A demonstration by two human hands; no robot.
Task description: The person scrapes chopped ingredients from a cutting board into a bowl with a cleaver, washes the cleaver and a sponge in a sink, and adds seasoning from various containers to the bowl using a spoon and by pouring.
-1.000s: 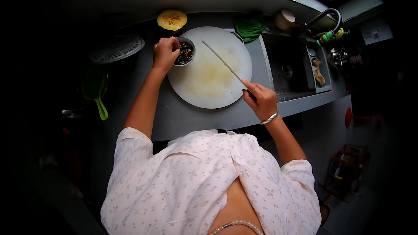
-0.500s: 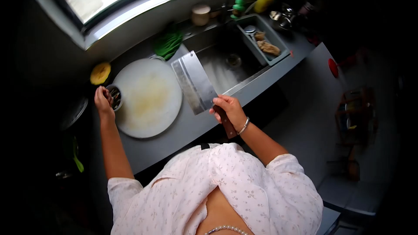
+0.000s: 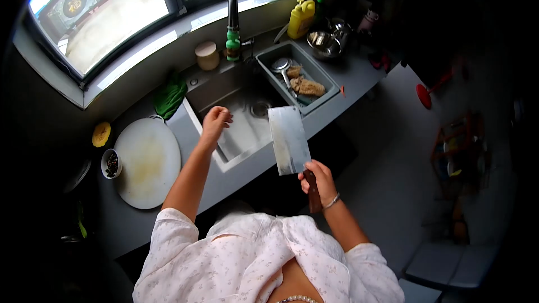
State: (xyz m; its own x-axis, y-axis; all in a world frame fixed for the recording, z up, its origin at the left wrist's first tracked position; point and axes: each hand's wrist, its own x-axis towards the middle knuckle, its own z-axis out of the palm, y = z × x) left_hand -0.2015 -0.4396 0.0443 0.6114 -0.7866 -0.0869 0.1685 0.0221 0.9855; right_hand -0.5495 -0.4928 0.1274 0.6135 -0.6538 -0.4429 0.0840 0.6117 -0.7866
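My right hand [image 3: 321, 178] is closed around the dark wooden handle of a cleaver [image 3: 289, 140]. The broad steel blade points up and away, in front of the sink's near edge. Over the left part of the steel sink [image 3: 236, 145] hovers my left hand [image 3: 216, 123], its fingers loosely bent and a little apart, with nothing visible in them. A round white cutting board [image 3: 149, 163] with a yellowish stain lies on the counter to the left. A small white bowl [image 3: 111, 164] of dark bits stands at the board's left edge.
A grey basin [image 3: 331, 91] with a ladle and brown scrubbers sits across the sink's right side. Behind the sink rise a faucet [image 3: 232, 8] and a yellow bottle [image 3: 301, 18]. Green leaves [image 3: 170, 96], a cut yellow piece [image 3: 101, 134] and metal bowls [image 3: 324, 44] are on the counter.
My left hand has left the small bowl and moved right, over the sink. The cleaver remains in my right hand. The view has shifted toward the sink and window.
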